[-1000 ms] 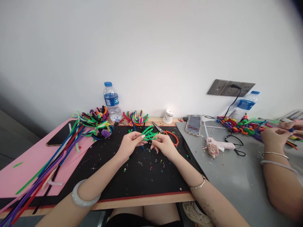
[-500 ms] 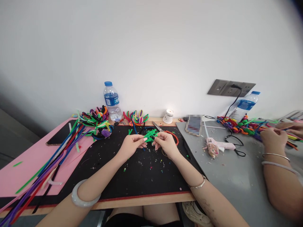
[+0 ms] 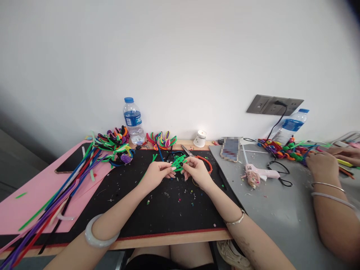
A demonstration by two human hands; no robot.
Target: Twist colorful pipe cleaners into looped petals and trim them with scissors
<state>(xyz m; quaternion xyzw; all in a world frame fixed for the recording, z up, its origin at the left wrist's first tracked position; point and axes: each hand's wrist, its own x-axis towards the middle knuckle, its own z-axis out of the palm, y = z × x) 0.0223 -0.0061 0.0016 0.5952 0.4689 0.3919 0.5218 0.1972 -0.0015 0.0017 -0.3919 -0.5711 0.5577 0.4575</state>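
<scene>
Several bent green pipe cleaners (image 3: 178,162) form a small bundle above the black mat (image 3: 168,210). My left hand (image 3: 160,171) pinches the bundle's left side between thumb and fingers. On its right side, my right hand (image 3: 194,169) grips it with thumb and forefinger. Part of the bundle is hidden behind my fingertips. Just behind my hands lie scissors (image 3: 208,162) with orange handles, their blades pointing up and left. A multicoloured pipe-cleaner piece (image 3: 162,140) sits farther back, at the mat's far edge.
Long pipe cleaners (image 3: 60,191) and a phone (image 3: 73,159) lie on a pink sheet (image 3: 19,210). A water bottle (image 3: 134,122) and a paper cup (image 3: 200,138) stand by the wall. At right are a glue gun (image 3: 261,173) and another person's hands (image 3: 323,165).
The green bundle is turned slightly between my fingers, and my hands have barely shifted. At right, the other person's nearer hand has moved a little left.
</scene>
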